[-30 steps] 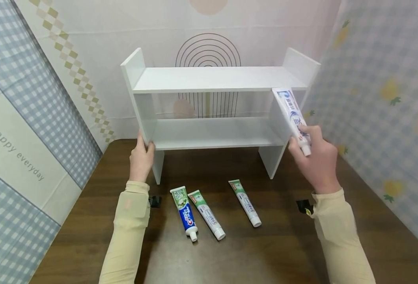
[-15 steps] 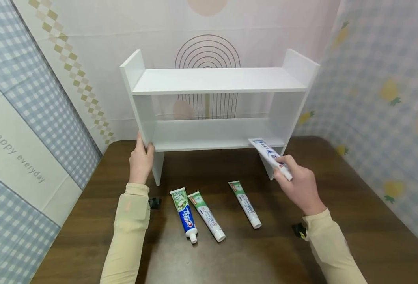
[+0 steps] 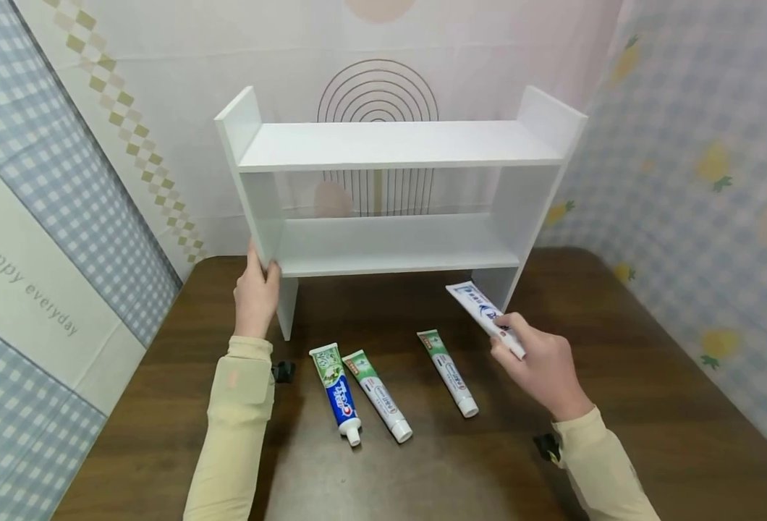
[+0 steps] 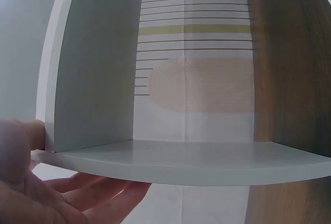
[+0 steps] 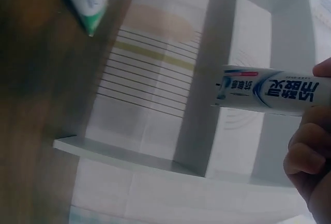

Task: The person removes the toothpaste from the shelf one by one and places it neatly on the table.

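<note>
My left hand (image 3: 256, 298) grips the lower left side panel of a white two-tier shelf (image 3: 383, 147). In the left wrist view its thumb lies on one face of the panel (image 4: 93, 69) and the fingers pass behind. My right hand (image 3: 543, 369) pinches a white and blue toothpaste tube (image 3: 481, 312) near its cap end, which the hand hides. That tube is raised in front of the shelf's right leg, its flat end pointing up and left. On the table lie a blue and green toothpaste tube (image 3: 336, 394) and two white and green toothpaste tubes (image 3: 380, 398).
The shelf stands on a dark brown wooden table (image 3: 370, 477). A patterned cloth (image 3: 162, 87) hangs behind it, and checked cloths flank both sides. Small black devices (image 3: 284, 372) sit at the wrists.
My right hand has come down and left with the toothpaste tube, from beside the upper shelf to below the lower one. My left hand keeps its grip; the tubes on the table stay put.
</note>
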Demonstrator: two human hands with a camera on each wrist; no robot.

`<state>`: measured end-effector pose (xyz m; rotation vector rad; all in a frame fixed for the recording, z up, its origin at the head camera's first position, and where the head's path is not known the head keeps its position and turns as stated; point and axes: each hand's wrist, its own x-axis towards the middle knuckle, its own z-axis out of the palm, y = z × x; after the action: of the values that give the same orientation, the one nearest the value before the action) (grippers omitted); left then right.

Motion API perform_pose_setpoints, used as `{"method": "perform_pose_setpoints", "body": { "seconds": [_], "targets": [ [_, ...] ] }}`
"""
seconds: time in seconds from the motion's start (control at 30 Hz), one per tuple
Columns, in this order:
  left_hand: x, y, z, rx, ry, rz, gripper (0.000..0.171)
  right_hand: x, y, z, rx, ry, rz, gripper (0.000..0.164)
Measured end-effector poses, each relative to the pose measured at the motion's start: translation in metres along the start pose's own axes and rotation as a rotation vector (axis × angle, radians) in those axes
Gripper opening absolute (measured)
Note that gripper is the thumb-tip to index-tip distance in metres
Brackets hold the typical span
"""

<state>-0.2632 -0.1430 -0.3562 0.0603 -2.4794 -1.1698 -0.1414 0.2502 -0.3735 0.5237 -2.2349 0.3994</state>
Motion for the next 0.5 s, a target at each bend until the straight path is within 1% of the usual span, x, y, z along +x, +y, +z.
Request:
{"method": "perform_pose_setpoints", "body": {
  "seconds": [0.07,0.13,0.23,0.3,0.37,0.43,0.5],
  "targets": [
    [-0.001,-0.001,0.001,0.002,0.004,-0.001,0.055,-0.002,0.001,0.004,-0.027,-0.067,-0.001,0.021],
    [-0.001,-0.002,0.002,0.000,0.006,-0.001,0.055,-0.005,0.003,0.008,-0.064,-0.172,0.028,0.018],
    [-0.001,-0.002,0.005,-0.002,0.003,0.006,0.055,-0.010,0.009,0.014,-0.121,-0.397,0.098,0.016],
    [0.000,-0.002,0.006,-0.003,-0.002,0.005,0.055,-0.014,0.012,0.017,-0.139,-0.550,0.142,0.018],
    [-0.001,-0.002,0.006,0.001,-0.004,0.005,0.054,-0.019,0.015,0.021,-0.136,-0.671,0.178,0.020],
    [-0.002,-0.003,0.007,0.004,-0.007,0.007,0.054,-0.024,0.016,0.022,-0.119,-0.738,0.209,0.023],
    [-0.003,-0.003,0.007,0.007,-0.004,0.011,0.054,-0.027,0.017,0.023,-0.104,-0.768,0.237,0.026]
  ]
}}
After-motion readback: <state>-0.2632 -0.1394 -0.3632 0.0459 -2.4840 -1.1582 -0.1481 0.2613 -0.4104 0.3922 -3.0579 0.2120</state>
